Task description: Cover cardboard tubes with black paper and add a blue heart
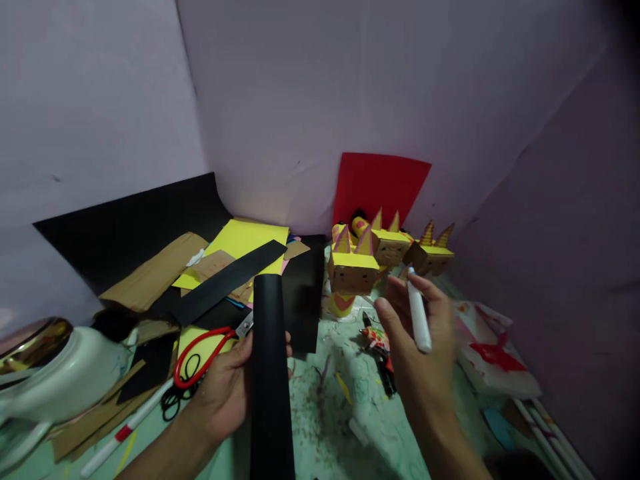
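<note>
My left hand (233,383) is wrapped round a strip of black paper (270,373) that looks curved lengthwise and runs toward me. In my right hand (420,353) a white marker (419,313) rests between thumb and fingers, away from the strip. Red-handled scissors (200,353) lie just left of my left hand, their blades partly behind the strip. Beyond my right hand stand cardboard box figures (354,267) with yellow tops and pointed striped ears.
Yellow paper (250,235), brown cardboard (155,270) and black sheets cover the left side. A white teapot-like vessel (75,373) sits far left. Red card (380,187) leans on the back wall. Pens (385,373) and scraps lie mid-table; a white packet (493,347) is at right.
</note>
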`<state>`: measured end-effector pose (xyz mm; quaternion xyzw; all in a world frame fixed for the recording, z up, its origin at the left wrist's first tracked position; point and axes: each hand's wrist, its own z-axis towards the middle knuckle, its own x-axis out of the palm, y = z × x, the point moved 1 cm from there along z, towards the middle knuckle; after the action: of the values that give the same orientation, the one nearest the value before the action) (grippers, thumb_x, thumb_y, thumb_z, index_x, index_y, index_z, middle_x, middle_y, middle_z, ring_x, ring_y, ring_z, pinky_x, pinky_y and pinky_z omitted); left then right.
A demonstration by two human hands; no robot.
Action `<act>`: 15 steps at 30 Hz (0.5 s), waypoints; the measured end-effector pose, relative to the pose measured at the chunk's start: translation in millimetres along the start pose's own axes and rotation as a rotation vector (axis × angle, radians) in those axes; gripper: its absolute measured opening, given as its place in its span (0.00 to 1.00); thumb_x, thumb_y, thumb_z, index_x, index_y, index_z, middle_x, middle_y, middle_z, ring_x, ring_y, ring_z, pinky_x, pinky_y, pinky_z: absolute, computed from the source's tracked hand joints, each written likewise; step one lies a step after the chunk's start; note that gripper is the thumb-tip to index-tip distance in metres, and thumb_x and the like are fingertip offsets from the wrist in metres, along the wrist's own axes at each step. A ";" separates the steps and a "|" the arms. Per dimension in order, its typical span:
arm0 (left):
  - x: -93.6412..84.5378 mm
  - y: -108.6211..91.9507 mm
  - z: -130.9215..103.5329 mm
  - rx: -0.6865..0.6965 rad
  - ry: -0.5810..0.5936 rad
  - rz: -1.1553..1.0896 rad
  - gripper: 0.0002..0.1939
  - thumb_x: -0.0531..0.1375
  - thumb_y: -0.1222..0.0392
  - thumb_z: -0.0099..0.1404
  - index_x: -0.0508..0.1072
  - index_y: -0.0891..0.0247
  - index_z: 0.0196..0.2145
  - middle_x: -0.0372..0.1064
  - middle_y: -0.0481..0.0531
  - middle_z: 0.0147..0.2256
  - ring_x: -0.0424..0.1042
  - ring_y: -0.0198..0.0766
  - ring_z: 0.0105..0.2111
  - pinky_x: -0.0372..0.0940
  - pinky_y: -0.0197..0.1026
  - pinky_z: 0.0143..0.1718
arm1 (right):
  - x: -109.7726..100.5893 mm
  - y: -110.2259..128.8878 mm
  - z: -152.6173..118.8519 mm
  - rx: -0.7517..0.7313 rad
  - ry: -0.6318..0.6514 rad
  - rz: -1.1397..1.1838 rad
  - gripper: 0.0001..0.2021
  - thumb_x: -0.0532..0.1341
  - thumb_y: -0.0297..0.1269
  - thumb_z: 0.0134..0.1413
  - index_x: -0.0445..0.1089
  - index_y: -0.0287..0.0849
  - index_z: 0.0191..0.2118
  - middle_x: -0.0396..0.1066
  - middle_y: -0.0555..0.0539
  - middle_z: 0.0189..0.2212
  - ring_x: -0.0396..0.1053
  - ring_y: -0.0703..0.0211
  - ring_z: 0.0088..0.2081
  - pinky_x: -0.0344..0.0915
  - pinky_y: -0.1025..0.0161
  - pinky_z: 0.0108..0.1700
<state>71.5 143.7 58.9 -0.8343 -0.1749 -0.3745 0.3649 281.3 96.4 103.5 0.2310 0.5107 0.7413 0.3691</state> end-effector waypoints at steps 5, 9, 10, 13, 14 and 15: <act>7.1 -9.0 -4.7 0.092 -0.059 0.029 0.14 0.52 0.67 0.68 0.77 0.74 0.37 0.78 0.63 0.35 0.77 0.44 0.31 0.74 0.48 0.32 | 4.4 -7.7 25.4 -0.169 0.082 -0.317 0.33 0.66 0.39 0.42 0.56 0.44 0.56 0.66 0.38 0.53 0.67 0.44 0.52 0.62 0.47 0.52; 3.8 -8.2 -3.8 0.094 -0.056 0.043 0.13 0.53 0.66 0.67 0.77 0.75 0.37 0.77 0.64 0.34 0.77 0.44 0.29 0.74 0.47 0.31 | 16.7 7.7 44.7 -0.122 0.023 -0.477 0.41 0.69 0.48 0.35 0.55 0.42 0.57 0.67 0.34 0.51 0.69 0.40 0.47 0.63 0.46 0.48; 2.6 -7.5 -3.1 0.097 -0.051 0.036 0.12 0.53 0.67 0.67 0.77 0.74 0.37 0.77 0.63 0.34 0.76 0.44 0.29 0.74 0.47 0.31 | 21.6 11.5 46.2 -0.101 -0.006 -0.513 0.44 0.70 0.50 0.33 0.54 0.42 0.58 0.67 0.33 0.51 0.69 0.38 0.47 0.63 0.45 0.48; 0.5 -5.6 -1.8 0.092 -0.021 0.004 0.10 0.55 0.68 0.66 0.77 0.71 0.37 0.78 0.61 0.33 0.76 0.43 0.29 0.73 0.47 0.31 | 39.3 14.2 42.7 -0.056 -0.022 -0.611 0.50 0.70 0.54 0.30 0.50 0.41 0.60 0.68 0.29 0.50 0.68 0.31 0.47 0.63 0.42 0.45; 0.3 -5.3 -1.7 0.084 -0.013 -0.001 0.10 0.55 0.68 0.66 0.77 0.71 0.37 0.78 0.61 0.33 0.76 0.43 0.29 0.73 0.47 0.31 | 45.2 12.0 40.5 -0.055 -0.014 -0.638 0.51 0.70 0.55 0.30 0.50 0.40 0.60 0.68 0.29 0.50 0.68 0.30 0.47 0.63 0.42 0.44; 0.3 -5.3 -1.9 0.083 -0.007 -0.003 0.10 0.55 0.68 0.65 0.77 0.71 0.37 0.78 0.61 0.32 0.76 0.43 0.28 0.73 0.47 0.31 | 50.3 8.6 38.6 -0.064 -0.004 -0.660 0.50 0.69 0.54 0.31 0.49 0.39 0.60 0.68 0.29 0.49 0.69 0.29 0.47 0.64 0.42 0.43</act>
<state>67.8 145.9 62.5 -0.8195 -0.1928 -0.3644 0.3981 275.2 156.7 124.1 0.0430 0.5336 0.5970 0.5976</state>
